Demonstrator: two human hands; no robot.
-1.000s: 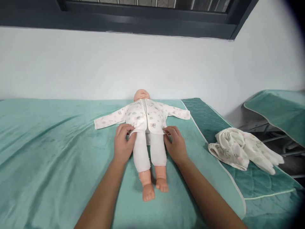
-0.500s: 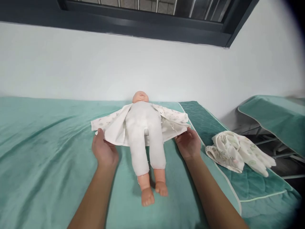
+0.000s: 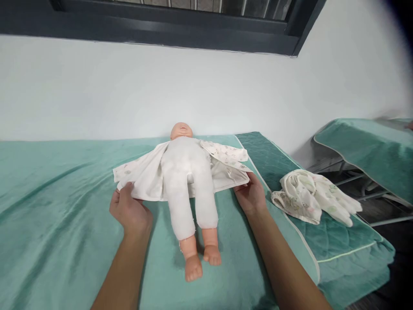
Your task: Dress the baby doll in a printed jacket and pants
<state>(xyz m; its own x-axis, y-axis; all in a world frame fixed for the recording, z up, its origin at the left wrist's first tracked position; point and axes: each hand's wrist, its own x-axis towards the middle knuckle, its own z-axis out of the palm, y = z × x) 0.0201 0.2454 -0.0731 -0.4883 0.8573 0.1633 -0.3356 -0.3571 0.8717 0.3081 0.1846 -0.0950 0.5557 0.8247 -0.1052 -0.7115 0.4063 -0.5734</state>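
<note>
- In the head view, a doll (image 3: 189,163) lies on its back on a green sheet (image 3: 64,232), its head toward the white wall (image 3: 145,90) and its bare feet toward the person.
- It wears a white jacket (image 3: 151,176), which lies open at the front with both sleeves spread outward.
- The left hand (image 3: 131,211) has thumb and fingers clamped on the jacket's edge beside one sleeve.
- The right hand (image 3: 252,193), palm turned up, has its fingers clamped on the opposite front corner; part of this grip is hidden by the cloth.
- Small printed figures dot the jacket; whether they include letters is too small to tell.
- Crumpled patterned clothes (image 3: 300,196) lie on a darker green quilted cover (image 3: 338,241), to the right of the right hand.
- A dark window frame (image 3: 177,30) crosses the top.
</note>
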